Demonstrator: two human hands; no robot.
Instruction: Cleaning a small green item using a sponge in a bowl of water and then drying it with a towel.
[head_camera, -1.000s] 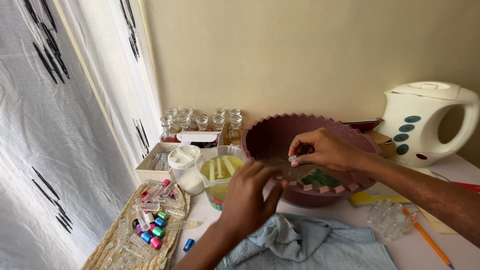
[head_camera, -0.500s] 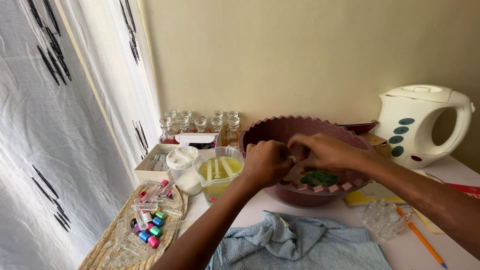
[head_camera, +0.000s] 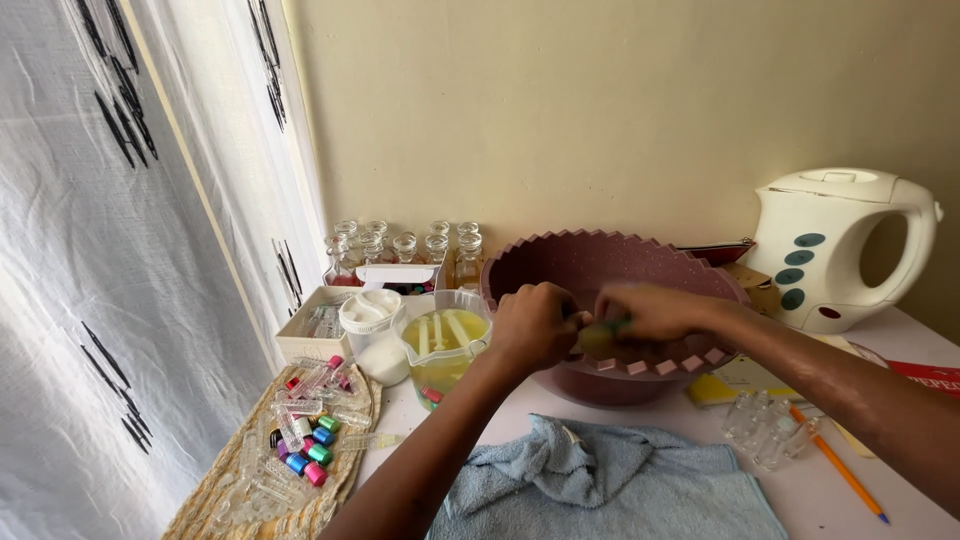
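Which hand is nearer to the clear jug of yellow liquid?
Left. The left hand is just right of the jug, at the bowl's rim; the right hand is farther right, over the bowl.

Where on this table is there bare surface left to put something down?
One small free patch: between the clear jug, the woven mat and the blue towel. Another lies right of the towel, beside the orange pencil. The back left is crowded with glass bottles; both hands work at the pink basin.
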